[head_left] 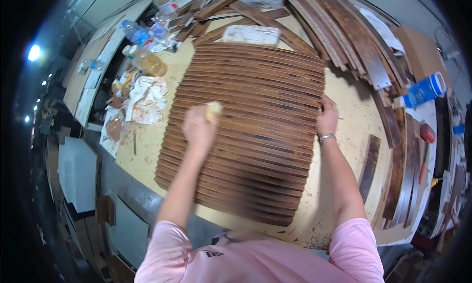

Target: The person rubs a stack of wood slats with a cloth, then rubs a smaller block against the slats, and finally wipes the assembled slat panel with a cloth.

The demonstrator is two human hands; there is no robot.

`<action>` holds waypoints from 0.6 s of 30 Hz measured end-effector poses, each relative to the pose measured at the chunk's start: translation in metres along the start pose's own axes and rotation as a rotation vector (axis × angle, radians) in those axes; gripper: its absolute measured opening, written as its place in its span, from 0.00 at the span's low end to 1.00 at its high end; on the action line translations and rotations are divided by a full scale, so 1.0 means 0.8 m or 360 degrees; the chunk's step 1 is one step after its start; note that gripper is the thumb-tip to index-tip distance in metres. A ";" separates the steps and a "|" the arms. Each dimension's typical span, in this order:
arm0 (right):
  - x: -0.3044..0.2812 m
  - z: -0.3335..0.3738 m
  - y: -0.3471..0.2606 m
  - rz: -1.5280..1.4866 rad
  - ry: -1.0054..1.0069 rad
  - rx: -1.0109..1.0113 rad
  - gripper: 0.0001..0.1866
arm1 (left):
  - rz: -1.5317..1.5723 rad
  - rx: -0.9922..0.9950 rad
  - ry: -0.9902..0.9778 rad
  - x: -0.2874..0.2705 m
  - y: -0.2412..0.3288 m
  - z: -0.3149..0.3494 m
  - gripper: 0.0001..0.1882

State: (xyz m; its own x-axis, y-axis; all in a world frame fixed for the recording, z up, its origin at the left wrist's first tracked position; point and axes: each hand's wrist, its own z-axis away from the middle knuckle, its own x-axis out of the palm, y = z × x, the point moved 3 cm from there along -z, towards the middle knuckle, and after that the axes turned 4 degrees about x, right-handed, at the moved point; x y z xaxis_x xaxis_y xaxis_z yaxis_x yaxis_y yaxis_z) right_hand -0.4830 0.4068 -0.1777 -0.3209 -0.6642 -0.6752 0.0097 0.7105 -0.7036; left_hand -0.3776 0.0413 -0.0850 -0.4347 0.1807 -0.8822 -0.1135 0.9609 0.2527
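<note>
A slatted brown wooden panel (246,130) lies flat in front of me, its ridges running from left to right. My left hand (200,128) is over the panel's left part, closed around a small pale yellow wad (214,110); whether it is sponge or cloth I cannot make out. At the panel's right edge is my right hand (328,115), fingers curled against the side and gripping it. A bracelet or watch circles that wrist.
The pale tabletop (339,180) carries a stained white cloth (147,101) and a bottle of amber liquid (147,60) on the left. Two white blocks (250,35) stand behind the panel. Wooden strips (344,27) pile up at far right, near a blue bottle (424,90).
</note>
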 end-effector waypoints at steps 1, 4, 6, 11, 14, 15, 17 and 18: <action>-0.002 0.001 -0.004 0.0021 -0.0002 0.0011 0.30 | 0.0156 0.0255 0.0092 0.006 0.059 0.016 0.11; 0.002 0.002 -0.002 -0.0077 -0.0111 0.0005 0.31 | 0.0494 0.0552 -0.0110 0.044 0.222 0.076 0.11; -0.010 0.015 -0.007 0.0069 -0.0106 -0.0223 0.31 | 0.0866 0.0926 -0.0411 0.036 0.284 0.100 0.13; -0.099 0.092 0.011 -0.0193 -0.0025 0.0244 0.32 | 0.0504 0.0006 -0.0302 -0.007 0.173 0.007 0.17; -0.145 0.177 -0.013 -0.0508 -0.0210 0.0208 0.34 | 0.0052 -0.0230 -0.0119 -0.009 0.076 -0.012 0.15; -0.148 0.209 -0.006 -0.0387 -0.0300 0.0041 0.37 | 0.0139 -0.0286 -0.0298 -0.008 0.112 -0.007 0.15; -0.151 0.261 -0.005 -0.0306 -0.0554 -0.0044 0.43 | 0.0111 0.0254 -0.0146 0.033 0.185 0.035 0.12; -0.152 0.283 -0.013 -0.0344 -0.0703 0.0047 0.47 | 0.0183 0.0441 -0.0206 0.046 0.230 0.058 0.12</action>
State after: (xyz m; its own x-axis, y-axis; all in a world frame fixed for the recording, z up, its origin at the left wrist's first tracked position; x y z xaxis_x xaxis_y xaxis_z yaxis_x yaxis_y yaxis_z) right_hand -0.2301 0.4276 -0.1384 0.1134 -0.8354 -0.5378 0.0161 0.5428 -0.8397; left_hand -0.3730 0.2349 -0.0895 -0.3112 0.2995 -0.9019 0.1849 0.9500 0.2517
